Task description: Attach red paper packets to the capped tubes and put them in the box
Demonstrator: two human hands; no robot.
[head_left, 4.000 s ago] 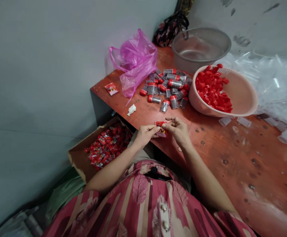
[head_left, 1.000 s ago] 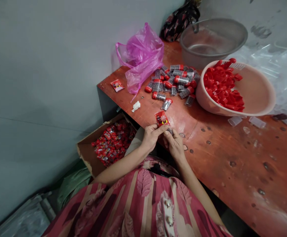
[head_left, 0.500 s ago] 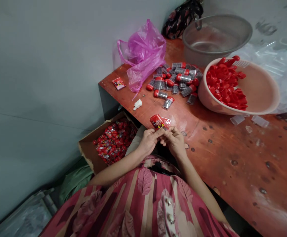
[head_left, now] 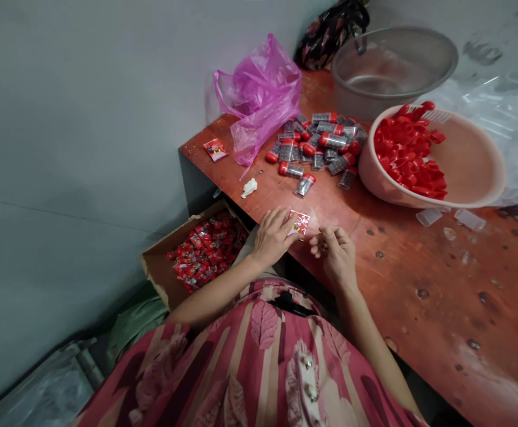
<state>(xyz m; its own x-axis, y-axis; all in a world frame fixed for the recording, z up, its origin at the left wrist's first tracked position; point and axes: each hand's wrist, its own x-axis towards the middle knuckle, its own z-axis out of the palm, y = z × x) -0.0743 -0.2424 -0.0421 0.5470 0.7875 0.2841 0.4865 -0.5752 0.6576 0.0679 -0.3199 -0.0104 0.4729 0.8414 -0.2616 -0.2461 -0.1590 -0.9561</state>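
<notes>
At the near edge of the table, my left hand (head_left: pixel 274 238) lies palm down with its fingers stretched out. Its fingertips and thumb border a small stack of red printed labels (head_left: pixel 299 223); whatever is under the palm is hidden. Just right of the labels, my right hand (head_left: pixel 339 255) is raised over the edge with fingers curled and thumb against the index finger. Anything in that pinch is too small to make out. Beyond both hands lies a heap of clear little bottles with red caps and dark contents (head_left: pixel 333 141).
Left below the table stands a cardboard box (head_left: pixel 155 268) of red-wrapped pieces. A pink basin (head_left: pixel 467 155) holds red caps, before a grey basin (head_left: pixel 394 68). A purple plastic bag (head_left: pixel 265 89), crumpled white tissue (head_left: pixel 249 188) and another red label (head_left: pixel 215 149) lie left.
My hands, together on a red wrapped piece before, have parted. The left now lies flattened beside the labels; the right has moved right. The red piece no longer shows.
</notes>
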